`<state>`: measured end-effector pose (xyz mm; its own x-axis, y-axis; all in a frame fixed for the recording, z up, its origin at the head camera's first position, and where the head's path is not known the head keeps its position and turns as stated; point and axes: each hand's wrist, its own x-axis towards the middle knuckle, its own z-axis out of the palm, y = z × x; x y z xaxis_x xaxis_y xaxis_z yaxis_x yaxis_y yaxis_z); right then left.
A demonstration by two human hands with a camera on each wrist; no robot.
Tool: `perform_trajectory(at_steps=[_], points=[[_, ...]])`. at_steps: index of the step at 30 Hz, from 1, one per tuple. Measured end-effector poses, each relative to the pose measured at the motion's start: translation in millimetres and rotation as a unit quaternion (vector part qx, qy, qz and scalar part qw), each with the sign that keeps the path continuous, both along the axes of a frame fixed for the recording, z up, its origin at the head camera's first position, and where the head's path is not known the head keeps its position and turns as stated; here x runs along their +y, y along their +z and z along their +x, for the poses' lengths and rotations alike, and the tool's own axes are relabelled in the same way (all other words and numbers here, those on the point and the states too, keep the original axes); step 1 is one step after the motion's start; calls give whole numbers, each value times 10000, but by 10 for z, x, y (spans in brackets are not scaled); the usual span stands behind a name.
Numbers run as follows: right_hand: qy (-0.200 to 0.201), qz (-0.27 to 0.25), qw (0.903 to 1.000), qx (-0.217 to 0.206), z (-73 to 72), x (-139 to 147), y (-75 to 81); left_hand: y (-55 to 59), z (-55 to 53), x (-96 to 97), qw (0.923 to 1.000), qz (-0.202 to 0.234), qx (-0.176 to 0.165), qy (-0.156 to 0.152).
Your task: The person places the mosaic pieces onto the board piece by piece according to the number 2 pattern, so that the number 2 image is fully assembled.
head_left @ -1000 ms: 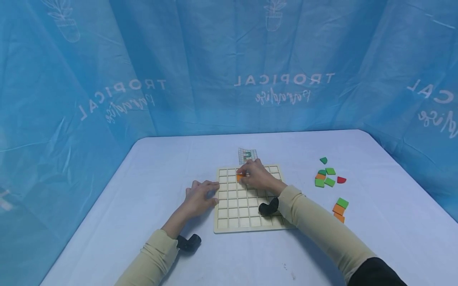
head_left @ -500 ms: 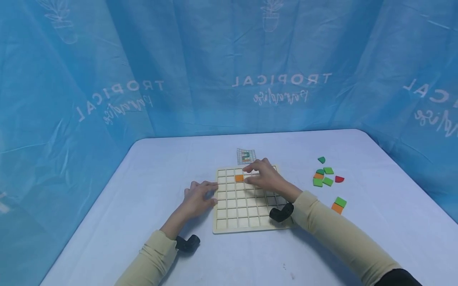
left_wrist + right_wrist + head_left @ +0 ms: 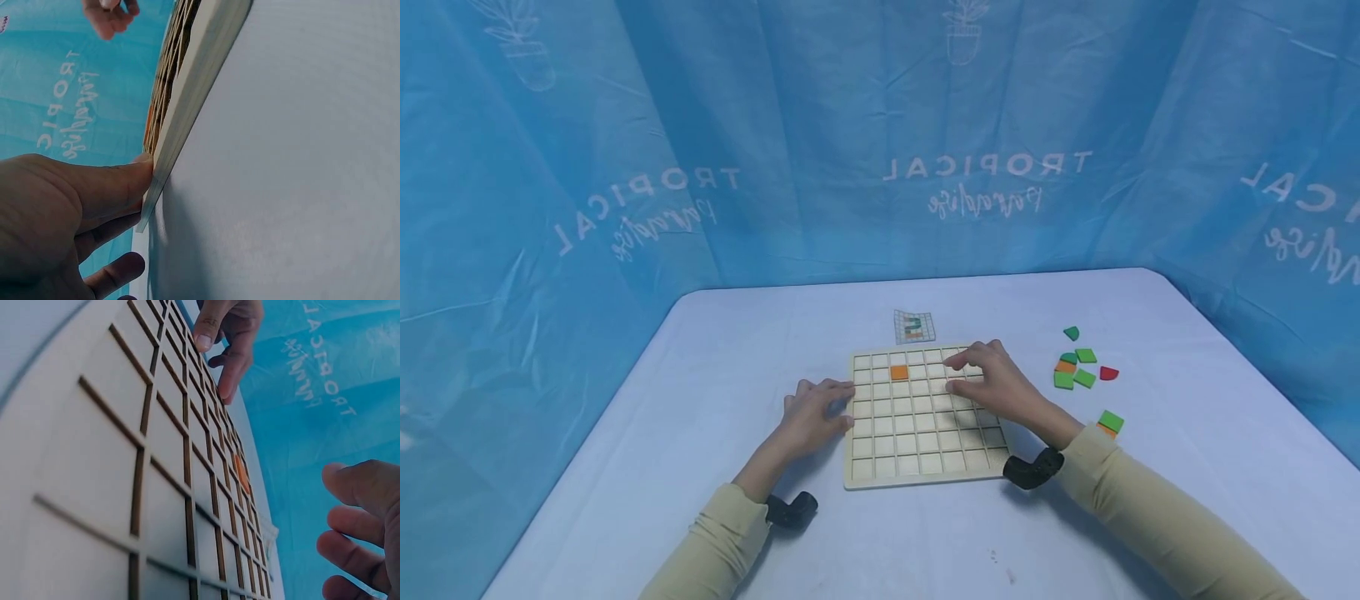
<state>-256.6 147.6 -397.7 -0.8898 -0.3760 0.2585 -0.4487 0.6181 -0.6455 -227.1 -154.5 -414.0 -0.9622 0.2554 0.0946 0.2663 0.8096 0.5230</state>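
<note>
A pale wooden grid board (image 3: 895,446) lies on the white table, with a square orange tile (image 3: 899,372) in one cell of its second row from the back. My left hand (image 3: 808,418) rests against the board's left edge; in the left wrist view its thumb (image 3: 122,187) touches the edge with the fingers extended. Above the right part of the board, my right hand (image 3: 996,383) hovers with thumb and fingers spread apart and nothing between them. The right wrist view shows the right hand (image 3: 369,531) beside the grid, away from the orange tile (image 3: 241,474).
Behind the board lies a small printed pattern card (image 3: 914,327). Several loose pieces lie at the right: green squares (image 3: 1085,378), an orange one (image 3: 1065,367), dark green rounded ones (image 3: 1071,333) and a red one (image 3: 1108,373). Nearer stands a green square (image 3: 1111,422) overlapping orange.
My right hand has let go of the orange tile, leaving it in its cell, and has moved right across the board. My left hand stays at the board's left edge.
</note>
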Motion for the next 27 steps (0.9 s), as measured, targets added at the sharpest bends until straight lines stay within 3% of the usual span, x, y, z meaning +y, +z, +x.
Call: perform_trajectory(at_steps=[13,27], points=[[-638,160,9977,191,201,490,9,-8,-11,-12,10000,42,34,-67],[-1287,307,9911,178,207,993,-39,-29,-24,-37,10000,75,1,-56]])
